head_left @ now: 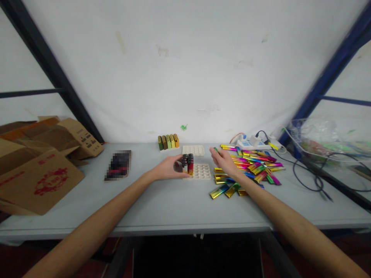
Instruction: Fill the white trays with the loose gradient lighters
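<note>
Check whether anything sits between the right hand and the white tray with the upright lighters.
Nothing visible does. Only bare table separates the right hand from the tray; the shiny pile lies beneath and right of it, and the left hand is at the lighters' other side.

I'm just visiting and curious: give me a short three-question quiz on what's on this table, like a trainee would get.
1. True or false: the left hand is beside the dark lighters standing in a white tray.
2. The right hand reaches over: A a cardboard box, B the pile of shiny metallic pieces, C a power strip.
3. How many white trays lie on the table?
Key: 1 true; 2 B; 3 two.
</note>
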Demonstrator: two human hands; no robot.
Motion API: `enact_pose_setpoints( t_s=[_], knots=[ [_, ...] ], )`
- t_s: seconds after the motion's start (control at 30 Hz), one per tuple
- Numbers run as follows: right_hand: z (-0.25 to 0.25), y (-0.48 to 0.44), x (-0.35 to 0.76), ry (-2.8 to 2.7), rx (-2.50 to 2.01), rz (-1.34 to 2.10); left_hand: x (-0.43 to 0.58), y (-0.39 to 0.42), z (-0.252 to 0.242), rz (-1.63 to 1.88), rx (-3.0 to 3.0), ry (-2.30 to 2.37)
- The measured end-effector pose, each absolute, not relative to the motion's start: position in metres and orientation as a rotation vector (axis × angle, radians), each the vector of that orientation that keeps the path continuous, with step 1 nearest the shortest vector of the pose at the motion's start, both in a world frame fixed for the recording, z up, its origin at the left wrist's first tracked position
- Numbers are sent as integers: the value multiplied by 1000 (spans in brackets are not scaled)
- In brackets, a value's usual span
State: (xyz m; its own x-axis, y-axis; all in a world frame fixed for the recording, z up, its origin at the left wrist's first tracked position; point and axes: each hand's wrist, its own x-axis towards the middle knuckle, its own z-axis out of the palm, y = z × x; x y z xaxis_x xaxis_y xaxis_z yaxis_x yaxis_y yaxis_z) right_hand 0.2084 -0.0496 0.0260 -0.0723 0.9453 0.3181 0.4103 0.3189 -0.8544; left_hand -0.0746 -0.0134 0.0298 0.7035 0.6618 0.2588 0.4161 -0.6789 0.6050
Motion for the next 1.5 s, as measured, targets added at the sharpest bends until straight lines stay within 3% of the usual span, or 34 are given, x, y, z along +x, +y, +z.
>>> enact_pose_setpoints(
  t_s=[0.2,0.43,0.7,0.9,1.27,1.5],
  knots=[
    [23,-52,203,-1641,-1364,510,-74,-13,29,628,2393,848],
    [28,-56,202,-1705,-1401,505,-74,-13,30,624,2382,850],
    [31,-63,196,-1858,-1265,535,-73,-15,32,635,2388,847],
    [31,-67,189,-2133,-1107,265,-74,-15,32,630,2385,862],
    [30,-75,182,-2175,-1086,365,-75,-12,29,601,2368,868],
    [22,-73,165,-2329,-1035,192,-75,-12,30,583,2380,868]
  ],
)
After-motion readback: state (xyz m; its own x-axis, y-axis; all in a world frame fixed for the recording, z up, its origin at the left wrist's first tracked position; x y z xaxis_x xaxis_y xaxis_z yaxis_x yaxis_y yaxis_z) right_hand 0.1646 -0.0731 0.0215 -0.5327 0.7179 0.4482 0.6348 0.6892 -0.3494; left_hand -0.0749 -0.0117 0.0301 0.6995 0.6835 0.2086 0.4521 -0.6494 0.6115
